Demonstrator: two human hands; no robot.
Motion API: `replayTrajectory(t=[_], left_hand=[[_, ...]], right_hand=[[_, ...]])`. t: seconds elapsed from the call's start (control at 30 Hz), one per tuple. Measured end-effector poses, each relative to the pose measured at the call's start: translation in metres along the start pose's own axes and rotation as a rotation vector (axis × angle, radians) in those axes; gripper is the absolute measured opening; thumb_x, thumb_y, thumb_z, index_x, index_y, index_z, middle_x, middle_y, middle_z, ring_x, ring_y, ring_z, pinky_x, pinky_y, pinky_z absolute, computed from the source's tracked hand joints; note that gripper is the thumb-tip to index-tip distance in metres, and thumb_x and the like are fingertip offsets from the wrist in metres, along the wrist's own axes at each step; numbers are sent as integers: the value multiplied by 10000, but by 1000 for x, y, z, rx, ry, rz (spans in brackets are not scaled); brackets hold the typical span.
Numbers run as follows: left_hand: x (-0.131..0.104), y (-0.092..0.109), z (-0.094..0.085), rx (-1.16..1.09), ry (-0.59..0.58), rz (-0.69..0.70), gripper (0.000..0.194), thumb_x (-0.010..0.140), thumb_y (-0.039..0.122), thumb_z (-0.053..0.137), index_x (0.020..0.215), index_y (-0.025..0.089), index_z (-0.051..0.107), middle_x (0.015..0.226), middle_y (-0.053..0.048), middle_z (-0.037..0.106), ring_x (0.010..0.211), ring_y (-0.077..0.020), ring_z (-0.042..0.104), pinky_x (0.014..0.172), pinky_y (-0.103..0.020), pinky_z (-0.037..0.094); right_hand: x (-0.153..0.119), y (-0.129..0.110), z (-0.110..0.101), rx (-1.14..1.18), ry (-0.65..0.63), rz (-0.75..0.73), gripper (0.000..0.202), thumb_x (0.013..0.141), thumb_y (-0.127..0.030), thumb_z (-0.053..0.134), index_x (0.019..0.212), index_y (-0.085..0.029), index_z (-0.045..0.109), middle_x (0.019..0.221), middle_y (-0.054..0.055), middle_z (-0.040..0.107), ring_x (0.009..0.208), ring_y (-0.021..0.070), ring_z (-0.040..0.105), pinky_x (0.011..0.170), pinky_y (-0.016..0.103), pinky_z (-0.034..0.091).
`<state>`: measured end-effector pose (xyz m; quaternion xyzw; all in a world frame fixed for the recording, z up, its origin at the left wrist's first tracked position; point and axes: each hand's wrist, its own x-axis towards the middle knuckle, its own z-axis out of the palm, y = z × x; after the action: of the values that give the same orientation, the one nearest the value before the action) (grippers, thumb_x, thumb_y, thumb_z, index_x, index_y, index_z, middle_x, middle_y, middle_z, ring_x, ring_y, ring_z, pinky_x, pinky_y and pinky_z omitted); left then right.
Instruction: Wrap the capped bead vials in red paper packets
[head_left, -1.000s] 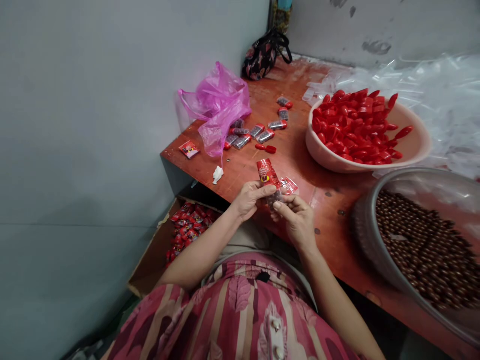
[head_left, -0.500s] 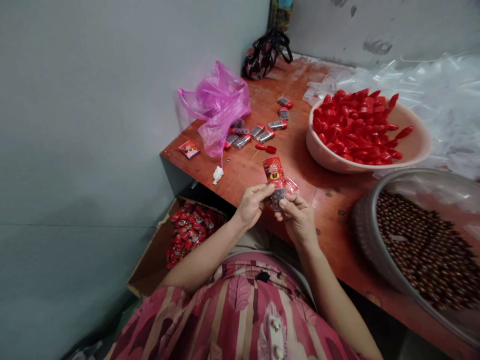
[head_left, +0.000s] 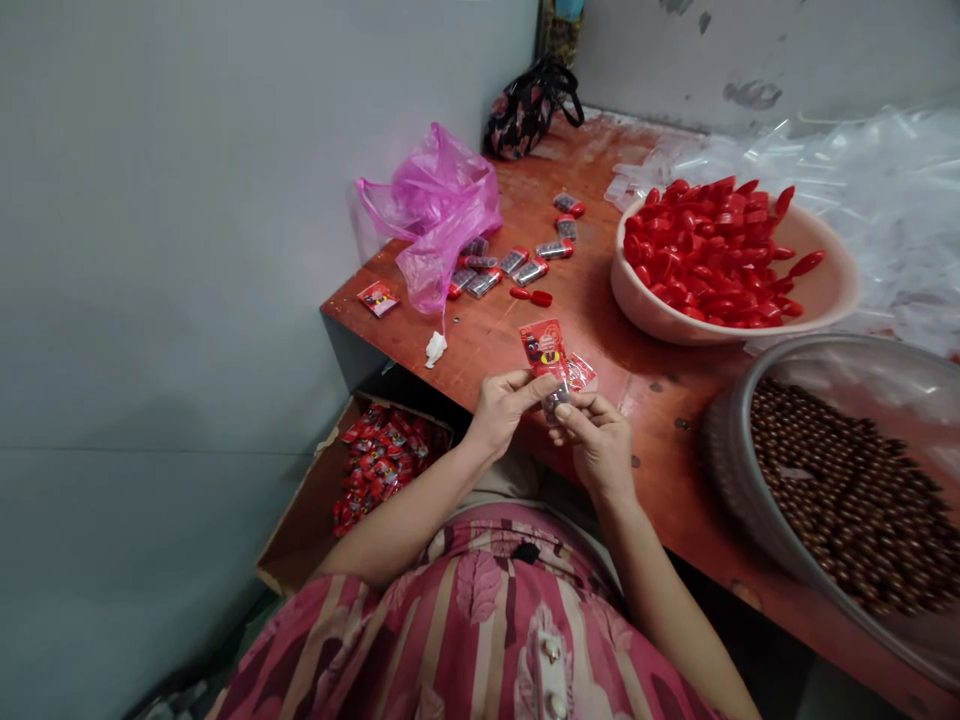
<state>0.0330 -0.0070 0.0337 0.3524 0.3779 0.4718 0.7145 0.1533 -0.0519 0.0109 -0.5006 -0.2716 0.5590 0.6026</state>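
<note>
The left hand [head_left: 501,412] pinches a red printed packet [head_left: 544,345] between thumb and fingers, the thumb lying across its middle, while the right hand [head_left: 606,445] grips the packet's lower end with thumb and fingertips. So 1 packet is grasped by 2 hands, tilted slightly, in front of the person at the near edge of the reddish wooden surface [head_left: 495,340]; its upper part is red with a cartoon figure and a yellow patch, and its lower part is clear, with dark contents showing through. Just behind it, partly hidden, lies another red packet [head_left: 583,372]. Farther back, 1 loose red plastic piece [head_left: 538,298] lies near a scatter of clear containers with red caps [head_left: 531,270], some of them partly under a crumpled pink plastic bag [head_left: 450,190]. To the left are a flat red sachet [head_left: 378,299] and a white crumpled scrap [head_left: 436,349]. On the right, a pale pink bowl [head_left: 836,290] is heaped with red plastic parts [head_left: 709,255]; nearer, a grey basin [head_left: 739,450] holds many shiny brown balls [head_left: 847,500]. Below the surface at left, a cardboard box [head_left: 300,520] contains a pile of red packets [head_left: 382,465].
</note>
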Motion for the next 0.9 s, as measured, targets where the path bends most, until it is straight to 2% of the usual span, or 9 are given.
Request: replayTrajectory(t=[0.17,0.27,0.33,0.43,0.53,0.6,0.67,0.8,0.9], left_hand=[[1,-2,3,-165,-27,-127,361,657,446,791,677,104,676,631,-31,654,536,-113,575,546,-247,474],[1,-6,6,-151,33,-75,305,626,376,826,661,107,686,635,-19,660,568,-93,579,578,-215,470],[0,-9,8,-123,76,-19,264,647,347,817,674,114,696,638,-7,660,573,-78,571,585,-196,464],[-5,-11,7,-98,74,-19,261,707,371,767,684,124,686,597,8,632,487,-80,535,492,-213,449],[-9,-9,4,-90,-6,-61,294,731,400,737,682,117,676,579,-4,625,430,-111,538,436,-254,460],[-9,-7,2,-92,-60,-81,310,732,409,733,690,106,681,596,-21,639,444,-129,565,451,-273,485],[-8,-5,2,-115,-61,-87,324,717,416,746,680,102,678,611,-28,647,475,-129,580,473,-266,494],[-3,-6,7,-173,80,-69,344,638,414,814,669,104,669,613,-17,647,520,-92,572,516,-208,471],[0,-9,10,-173,117,-86,353,596,392,844,692,95,680,618,-21,657,510,-76,555,525,-198,456]], right_hand=[[-6,0,0,-146,36,-101,245,680,-323,789,813,-175,646,613,-35,653,478,98,592,478,221,511],[-10,5,0,-259,97,-228,230,705,-317,771,848,-183,651,689,-19,671,555,108,610,527,234,523],[-11,6,1,-275,128,-250,231,704,-317,771,852,-185,651,710,-14,679,574,112,616,543,238,528],[-8,4,3,-133,82,-110,253,660,-325,794,791,-184,630,618,-34,653,491,105,600,479,225,515],[-4,0,4,73,23,67,304,582,-326,825,710,-180,591,536,-52,616,385,85,545,378,187,447],[-3,-2,4,120,25,99,319,562,-327,830,691,-177,580,536,-50,617,367,78,530,352,174,416],[-5,-3,4,60,44,58,305,589,-328,824,714,-177,590,563,-46,628,388,80,545,376,183,442],[-12,1,4,-196,97,-120,249,675,-325,788,799,-179,628,629,-34,650,481,96,583,478,221,503],[-15,4,4,-283,119,-182,230,695,-324,774,807,-178,636,654,-24,660,519,103,594,499,224,500]])
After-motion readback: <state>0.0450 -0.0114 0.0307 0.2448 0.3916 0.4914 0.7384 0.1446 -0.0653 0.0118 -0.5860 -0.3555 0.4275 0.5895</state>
